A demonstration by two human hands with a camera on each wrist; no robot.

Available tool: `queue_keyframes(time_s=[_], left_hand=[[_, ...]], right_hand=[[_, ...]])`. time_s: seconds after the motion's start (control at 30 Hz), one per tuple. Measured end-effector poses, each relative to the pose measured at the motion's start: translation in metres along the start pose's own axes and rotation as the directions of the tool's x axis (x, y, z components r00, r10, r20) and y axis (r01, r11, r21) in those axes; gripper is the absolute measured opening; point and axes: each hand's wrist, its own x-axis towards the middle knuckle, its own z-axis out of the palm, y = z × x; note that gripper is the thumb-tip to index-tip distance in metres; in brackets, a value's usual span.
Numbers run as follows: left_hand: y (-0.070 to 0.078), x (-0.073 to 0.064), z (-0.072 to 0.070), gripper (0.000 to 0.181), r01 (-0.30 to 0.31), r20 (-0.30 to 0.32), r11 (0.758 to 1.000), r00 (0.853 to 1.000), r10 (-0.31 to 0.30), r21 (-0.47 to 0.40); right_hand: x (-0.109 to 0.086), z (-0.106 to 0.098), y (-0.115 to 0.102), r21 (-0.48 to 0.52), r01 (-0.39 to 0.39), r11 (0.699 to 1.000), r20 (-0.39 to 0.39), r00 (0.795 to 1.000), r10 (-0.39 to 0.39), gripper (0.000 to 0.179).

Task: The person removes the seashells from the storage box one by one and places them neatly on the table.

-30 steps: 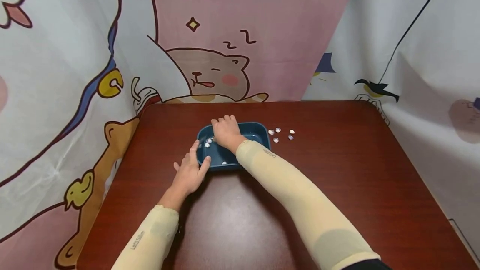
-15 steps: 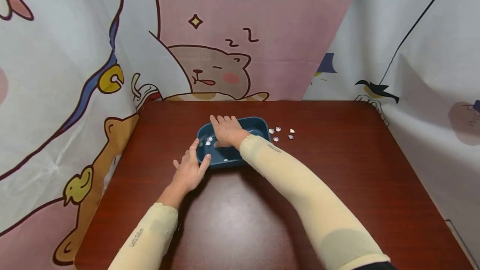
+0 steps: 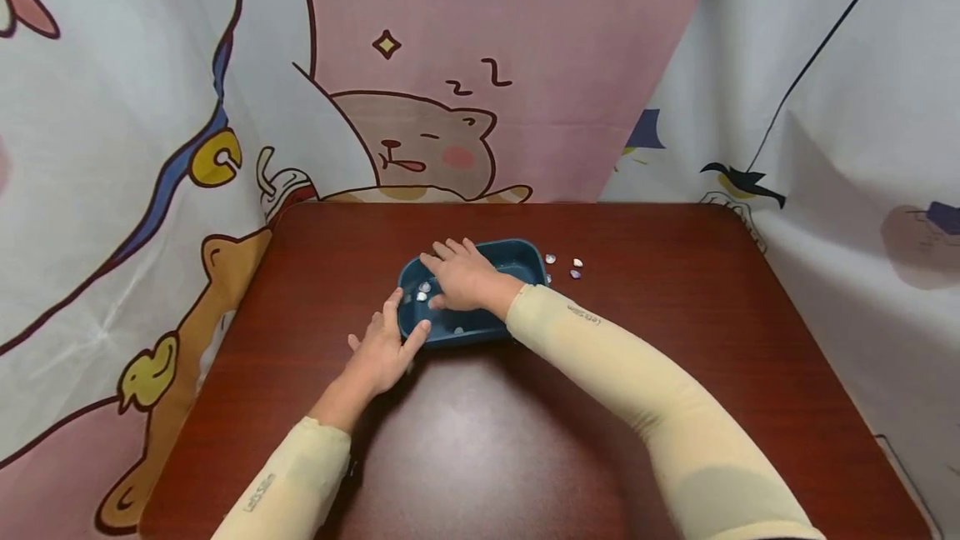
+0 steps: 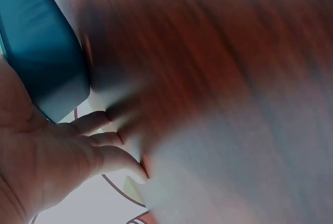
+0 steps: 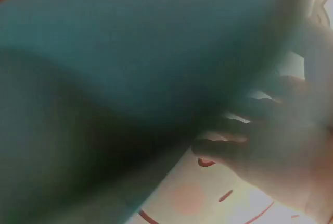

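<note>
A dark blue rectangular tray (image 3: 517,250) lies on the table with a few small pale pieces inside, which look like seashells. Two shells (image 3: 423,292) lie close together near its left end, and one shell (image 3: 459,330) is by the front wall. My left hand (image 3: 378,354) rests against the tray's left front corner, thumb and fingers spread and fairly straight. Over the tray's left half my right hand (image 3: 467,277) reaches with fingers extended, and no object shows in it. The tray's floor beneath that hand is hidden. The right wrist view is blurred.
Several similar shells (image 3: 577,262) lie on the brown wooden table (image 3: 675,340) just right of the tray; one is partly hidden by its rim. A printed curtain (image 3: 555,65) hangs behind and beside the table.
My right hand's fingers, bent inside the tray earlier, have straightened, and that hand has moved slightly right. The tray has shifted a little right toward the loose shells, my left hand staying at its corner.
</note>
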Motion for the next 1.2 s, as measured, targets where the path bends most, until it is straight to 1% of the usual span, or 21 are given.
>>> queue_keyframes(time_s=[0.1,0.17,0.27,0.33,0.47,0.53,0.6,0.67,0.73,0.8,0.87,0.97,1.03,1.1,1.2], left_hand=[[0.002,0.000,0.001,0.091,-0.005,-0.014,1.000,1.000,0.005,0.012],[0.003,0.001,0.001,0.092,-0.014,-0.014,1.000,1.000,0.014,0.010],[0.004,0.001,-0.001,0.094,-0.026,-0.001,1.000,1.000,0.026,0.006],[0.003,0.000,-0.005,0.096,-0.033,0.014,0.999,0.999,0.033,0.001],[0.001,0.003,-0.015,0.105,-0.054,0.043,0.998,0.998,0.055,-0.015],[0.000,0.006,-0.019,0.111,-0.059,0.059,0.998,0.996,0.060,-0.020],[0.001,0.009,-0.021,0.115,-0.063,0.066,0.998,0.996,0.065,-0.028],[0.003,0.012,-0.020,0.116,-0.071,0.074,0.997,0.995,0.073,-0.023],[0.004,0.012,-0.019,0.120,-0.062,0.079,0.998,0.995,0.064,-0.021],[0.002,0.011,-0.016,0.124,-0.052,0.071,0.998,0.996,0.053,-0.021],[0.005,0.011,-0.011,0.125,-0.047,0.059,0.999,0.997,0.048,-0.009],[0.007,0.010,-0.008,0.120,-0.054,0.040,0.998,0.998,0.054,0.012],[0.006,0.010,-0.007,0.117,-0.062,0.038,0.998,0.997,0.061,0.030],[0.005,0.010,-0.007,0.116,-0.059,0.048,0.998,0.997,0.057,0.034],[0.004,0.011,-0.005,0.116,-0.048,0.057,0.998,0.997,0.046,0.038]], right_hand=[[-0.016,-0.007,-0.003,0.043,0.055,0.998,0.060,0.997,-0.058,0.087],[-0.024,-0.012,-0.001,0.095,0.070,0.993,0.113,0.990,-0.081,0.086],[-0.031,-0.021,0.005,0.166,0.071,0.984,0.163,0.982,-0.099,0.087],[-0.031,-0.027,0.010,0.187,0.057,0.981,0.159,0.983,-0.087,0.087],[-0.020,-0.033,0.020,0.147,0.027,0.989,0.084,0.996,-0.040,0.092],[-0.012,-0.031,0.023,0.138,0.014,0.990,0.046,0.999,-0.021,0.097],[-0.002,-0.025,0.026,0.146,0.007,0.989,0.025,1.000,-0.011,0.103],[0.007,-0.017,0.028,0.161,-0.005,0.987,0.028,1.000,0.001,0.108],[0.016,-0.008,0.029,0.162,-0.023,0.987,0.054,0.998,0.015,0.111],[0.026,0.002,0.028,0.136,-0.039,0.990,0.081,0.996,0.028,0.111],[0.029,0.009,0.031,0.100,-0.055,0.994,0.090,0.995,0.046,0.107],[0.032,0.014,0.033,0.071,-0.046,0.996,0.069,0.997,0.041,0.100],[0.033,0.015,0.034,0.063,-0.030,0.998,0.052,0.998,0.026,0.099],[0.032,0.016,0.033,0.061,-0.011,0.998,0.047,0.999,0.009,0.102],[0.030,0.018,0.034,0.043,0.005,0.999,0.038,0.999,-0.007,0.112]])
